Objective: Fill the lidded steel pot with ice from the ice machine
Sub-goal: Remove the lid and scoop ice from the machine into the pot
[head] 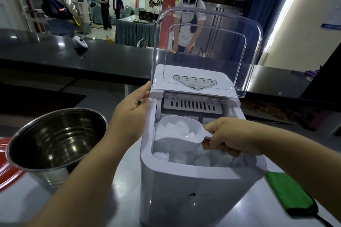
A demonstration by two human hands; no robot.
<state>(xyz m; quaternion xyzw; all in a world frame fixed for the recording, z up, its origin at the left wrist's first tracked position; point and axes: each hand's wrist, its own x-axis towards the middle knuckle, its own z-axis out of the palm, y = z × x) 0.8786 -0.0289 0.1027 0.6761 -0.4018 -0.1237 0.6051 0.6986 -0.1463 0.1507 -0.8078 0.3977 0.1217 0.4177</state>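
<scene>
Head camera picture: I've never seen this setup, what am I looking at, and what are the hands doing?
The one picture comes from a camera worn on a person's head, looking down at their bare hands; there is no robot. The white box is an ice machine with its clear lid flipped up. The left hand holds the machine's upper left edge. The right hand grips the handle of a white scoop loaded with ice, above the ice bin. To the left stands an open, empty steel pot. A green cloth lies on the right.
</scene>
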